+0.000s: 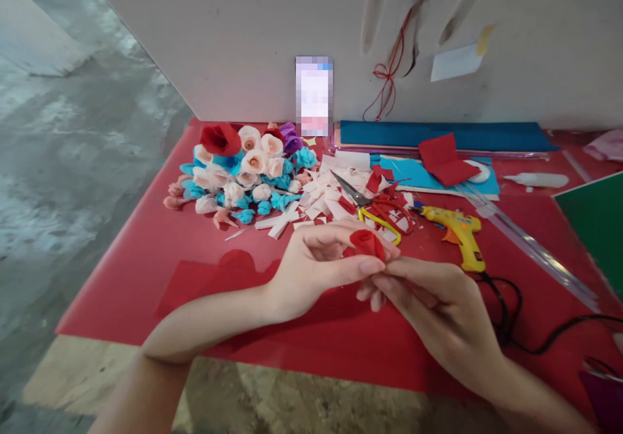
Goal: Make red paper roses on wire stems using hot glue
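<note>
Above the front of the red-covered table, a small rolled red paper flower (368, 244) sits between my two hands. My left hand (316, 268) grips it from the left, thumb in front and fingers curled behind. My right hand (433, 298) pinches at its lower right side with thumb and forefinger; the base is hidden by the fingers. Just beyond the hands lie scissors (372, 213) with yellow and red handles, blades partly apart, on pale paper scraps (321, 191). A yellow glue gun (460, 233) rests to the right, its black cord trailing forward.
Finished paper flowers (253, 161) in red, cream, blue and purple are heaped at the back left. A phone (314, 96) leans on the white wall. Blue paper (442, 135), a folded red piece (448, 160), a white bottle (538, 180) and clear glue sticks (535, 239) lie right.
</note>
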Demonstrator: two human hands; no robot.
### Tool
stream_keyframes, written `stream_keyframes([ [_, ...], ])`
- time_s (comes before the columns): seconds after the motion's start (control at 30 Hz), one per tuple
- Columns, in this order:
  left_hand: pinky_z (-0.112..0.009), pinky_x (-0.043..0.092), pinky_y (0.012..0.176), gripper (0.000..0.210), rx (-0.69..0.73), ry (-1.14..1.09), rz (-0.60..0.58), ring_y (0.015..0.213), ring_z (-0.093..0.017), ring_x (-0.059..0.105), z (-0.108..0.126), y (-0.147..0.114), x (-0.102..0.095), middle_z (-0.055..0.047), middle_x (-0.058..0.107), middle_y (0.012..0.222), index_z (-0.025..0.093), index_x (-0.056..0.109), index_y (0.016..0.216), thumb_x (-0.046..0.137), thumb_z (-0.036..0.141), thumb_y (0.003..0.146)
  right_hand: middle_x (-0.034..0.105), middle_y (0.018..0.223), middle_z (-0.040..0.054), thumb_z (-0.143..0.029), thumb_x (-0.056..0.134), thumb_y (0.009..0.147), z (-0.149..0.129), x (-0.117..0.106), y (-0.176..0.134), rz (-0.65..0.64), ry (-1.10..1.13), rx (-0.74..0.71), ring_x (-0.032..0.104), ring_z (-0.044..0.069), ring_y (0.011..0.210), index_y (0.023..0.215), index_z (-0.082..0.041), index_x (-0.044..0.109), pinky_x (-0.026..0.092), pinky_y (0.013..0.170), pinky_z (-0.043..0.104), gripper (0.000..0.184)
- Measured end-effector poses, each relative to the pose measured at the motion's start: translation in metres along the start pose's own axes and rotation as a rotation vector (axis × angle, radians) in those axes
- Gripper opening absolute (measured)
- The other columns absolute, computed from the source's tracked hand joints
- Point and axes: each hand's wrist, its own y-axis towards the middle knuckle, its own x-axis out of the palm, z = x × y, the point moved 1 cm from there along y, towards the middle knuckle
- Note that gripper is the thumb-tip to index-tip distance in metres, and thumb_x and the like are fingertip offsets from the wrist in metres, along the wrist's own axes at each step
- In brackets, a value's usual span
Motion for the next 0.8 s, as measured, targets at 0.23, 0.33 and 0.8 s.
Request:
stream_keyframes([
  [0.23,-0.029,0.056,0.07,0.003,0.094,0.169,0.124,0.08,-0.016,0.067,-0.001,0.003,-0.003,-0.003,0.073,0.08,0.021,0.074,0.075,0.075,0.02,0.072,0.059,0.062,-0.0006,-0.015,0.047,0.089,0.0,0.002,0.003,0.003,-0.039,0.027,0.059,0.01,0.058,0.07,-0.016,0.055,0.047,0.054,0.018,0.021],
  [0.33,-0.03,0.056,0.072,0.004,0.139,0.258,0.14,0.079,-0.016,0.067,-0.001,0.004,-0.004,-0.004,0.074,0.08,0.02,0.074,0.073,0.076,0.021,0.07,0.059,0.063,-0.0006,-0.016,0.05,0.087,0.0,0.002,0.003,0.031,-0.059,0.035,0.058,0.01,0.057,0.073,-0.016,0.055,0.046,0.053,0.018,0.015],
  [0.8,-0.036,0.05,0.078,0.009,0.265,0.588,0.003,0.078,-0.018,0.063,0.016,0.006,-0.003,-0.006,0.074,0.085,0.02,0.073,0.08,0.076,0.021,0.071,0.061,0.059,-0.0045,-0.004,0.055,0.082,-0.008,-0.01,-0.001,0.109,-0.215,-0.18,0.058,0.008,0.05,0.073,-0.021,0.057,0.046,0.048,0.014,0.019],
])
